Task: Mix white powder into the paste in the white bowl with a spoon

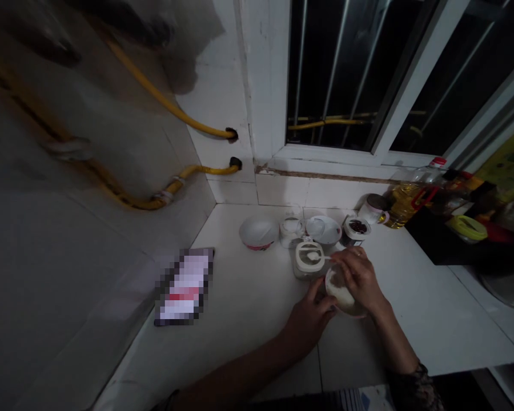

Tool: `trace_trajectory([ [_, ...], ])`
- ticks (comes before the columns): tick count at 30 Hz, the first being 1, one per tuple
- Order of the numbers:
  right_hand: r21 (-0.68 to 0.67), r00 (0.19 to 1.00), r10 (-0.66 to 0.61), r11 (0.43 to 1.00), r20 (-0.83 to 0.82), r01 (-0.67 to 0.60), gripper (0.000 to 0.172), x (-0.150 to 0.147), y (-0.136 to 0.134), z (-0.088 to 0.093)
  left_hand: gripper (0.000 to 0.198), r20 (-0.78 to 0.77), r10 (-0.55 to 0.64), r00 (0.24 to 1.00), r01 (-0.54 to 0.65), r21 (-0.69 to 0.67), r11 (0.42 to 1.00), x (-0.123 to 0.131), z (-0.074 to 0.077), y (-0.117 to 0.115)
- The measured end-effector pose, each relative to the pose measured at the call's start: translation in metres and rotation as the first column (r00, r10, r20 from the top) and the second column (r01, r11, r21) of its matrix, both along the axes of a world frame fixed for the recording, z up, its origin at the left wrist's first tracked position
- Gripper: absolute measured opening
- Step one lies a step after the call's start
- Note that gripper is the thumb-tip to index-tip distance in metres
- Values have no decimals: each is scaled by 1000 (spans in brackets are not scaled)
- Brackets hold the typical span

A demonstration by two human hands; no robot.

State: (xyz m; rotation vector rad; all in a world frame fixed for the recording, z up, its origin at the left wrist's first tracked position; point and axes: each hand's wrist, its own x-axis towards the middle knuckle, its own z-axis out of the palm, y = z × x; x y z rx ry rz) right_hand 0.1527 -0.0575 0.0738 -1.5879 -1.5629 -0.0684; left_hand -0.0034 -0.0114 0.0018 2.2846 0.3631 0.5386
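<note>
My right hand (362, 278) pinches the handle of a small white spoon (314, 257). The spoon's head is over the opening of a square clear jar with a white rim (301, 271); whether it touches the contents I cannot tell. Just in front of that jar is a bowl (346, 301) with pale, powdery-looking contents, partly covered by my right hand. My left hand (310, 313) grips the bowl's left rim between thumb and fingers.
Behind the jar stand a white bowl (259, 233), a clear container (291, 231), a second bowl (332, 228) and a jar of dark red bits (357, 227). A mug (373, 210) and an oil bottle (405, 200) are farther right. A blurred-out phone-like device (186, 288) lies left.
</note>
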Motion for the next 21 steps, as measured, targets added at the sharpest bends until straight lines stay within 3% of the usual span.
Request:
trace_trajectory([
  [2, -36, 967, 132, 991, 219, -127, 23, 0, 0, 0, 21, -8, 6, 1000, -6, 2, 1000, 0, 0, 0],
  [3, -35, 958, 144, 990, 249, -140, 24, 1, 0, 1, 21, -12, 7, 1000, -7, 3, 1000, 0, 1, 0],
  [5, 23, 979, 76, 996, 187, -82, 21, 4, -4, 3, 21, -16, 4, 1000, -4, 5, 1000, 0, 2, 0],
  [9, 78, 987, -115, 989, -116, 125, 12, 20, -20, 8, 22, -28, 4, 1000, -4, 2, 1000, 0, 4, 0],
  [13, -49, 958, -223, 975, -183, 217, 16, 39, -35, 7, 23, -27, -3, 1000, 3, -5, 1000, -1, 2, 0],
  [21, -318, 976, -200, 933, -81, 165, 21, 40, -34, -3, 24, -40, -5, 999, 4, -24, 1000, -1, 2, 0],
])
